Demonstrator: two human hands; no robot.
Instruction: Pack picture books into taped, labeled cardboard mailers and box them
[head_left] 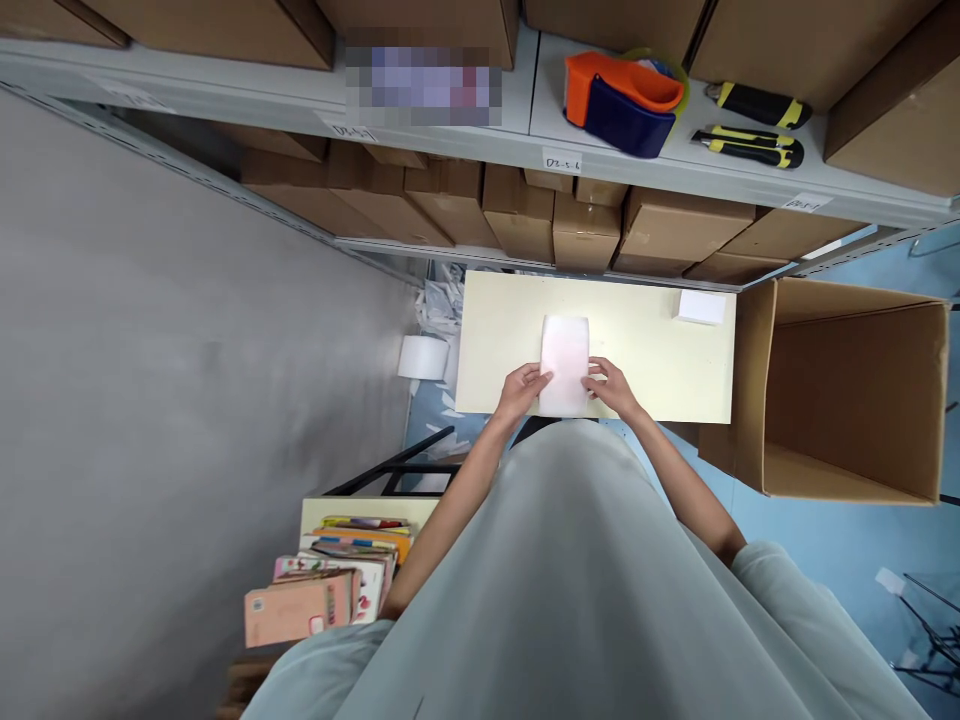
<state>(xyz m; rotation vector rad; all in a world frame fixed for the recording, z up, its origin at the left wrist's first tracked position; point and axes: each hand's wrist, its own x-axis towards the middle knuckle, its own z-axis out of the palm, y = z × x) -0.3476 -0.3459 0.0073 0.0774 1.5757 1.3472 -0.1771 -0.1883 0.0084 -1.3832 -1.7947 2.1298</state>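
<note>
A flat, rectangular package in whitish, faintly pink wrapping is held between my two hands near the front edge of the pale table. My left hand grips its left edge, thumb on top and fingers at the side. On the opposite edge, my right hand pinches it in the same way. What is inside the wrapping cannot be made out. A small white box lies at the table's far right corner.
A large open cardboard box stands right of the table. Shelves above hold cartons, an orange and blue tape dispenser and utility knives. To the left are a white roll and stacked books.
</note>
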